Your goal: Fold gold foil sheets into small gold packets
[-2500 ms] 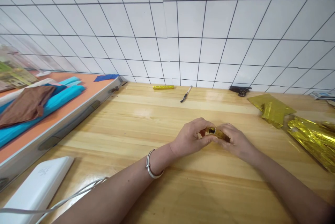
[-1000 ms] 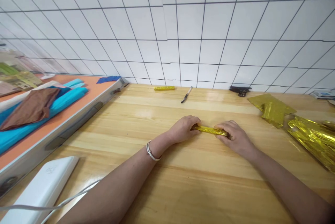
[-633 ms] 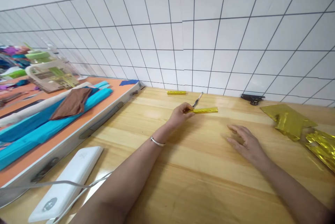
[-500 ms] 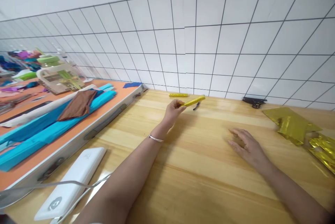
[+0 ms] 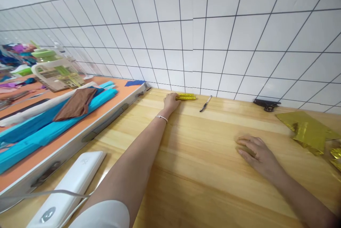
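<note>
My left hand reaches to the back of the wooden table, its fingers closed on the left end of a flat, shiny gold strip. A second gold strip lies right behind it, nearly parallel and close against it. The held ends are hidden by my fingers. To the right of the strips lies a pen with a dark grip. Over the bare tabletop my right hand is held with loosely curved fingers, the thumb apart and nothing between them. Gold sheet pieces lie to its right.
A black clip-like tool lies by the tiled wall. On the left, an orange-topped table bears blue and brown folded fabric. A white power bank with a cable lies at the front left.
My left hand has moved back and left, bringing the gold strip down beside the other one. The pen is now fully in sight. My right hand has hardly moved.
</note>
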### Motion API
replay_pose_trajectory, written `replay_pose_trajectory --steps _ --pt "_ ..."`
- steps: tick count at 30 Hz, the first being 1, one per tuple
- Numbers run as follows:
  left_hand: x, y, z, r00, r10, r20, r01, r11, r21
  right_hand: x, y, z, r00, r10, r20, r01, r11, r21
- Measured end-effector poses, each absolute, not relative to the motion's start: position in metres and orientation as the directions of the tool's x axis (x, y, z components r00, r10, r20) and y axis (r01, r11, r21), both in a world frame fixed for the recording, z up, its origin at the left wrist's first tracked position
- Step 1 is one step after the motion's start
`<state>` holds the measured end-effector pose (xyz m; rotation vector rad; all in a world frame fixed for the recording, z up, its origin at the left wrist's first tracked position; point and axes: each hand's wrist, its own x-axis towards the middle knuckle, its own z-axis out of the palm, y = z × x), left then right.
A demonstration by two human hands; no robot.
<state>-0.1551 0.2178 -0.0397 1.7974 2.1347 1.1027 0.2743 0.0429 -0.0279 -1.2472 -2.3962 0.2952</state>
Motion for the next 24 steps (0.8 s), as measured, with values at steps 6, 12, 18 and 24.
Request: replay_pose_trajectory --steps 6,12,18,24 --pt "-0.152 0.226 -0.042 -0.246 0.897 0.367 0.857 0.025 0.514 0.275 0.044 -0.028 -0.523 0.810 0.264 0.728 0.586 -0.356" --pt "-0.158 0.225 -0.040 -0.275 0.891 0.362 0.870 0.070 0.489 0.274 0.044 -0.028 -0.518 0.810 0.274 0.726 0.586 -0.360" --pt "-0.158 0.217 -0.036 -0.336 0.874 0.351 0.841 0.111 0.529 0.272 0.042 -0.025 -0.506 0.816 0.279 0.727 0.577 -0.371" --pt "-0.136 0.225 -0.036 -0.386 0.863 0.326 0.798 0.136 0.587 0.269 0.042 -0.025 -0.515 0.811 0.276 0.736 0.584 -0.343"
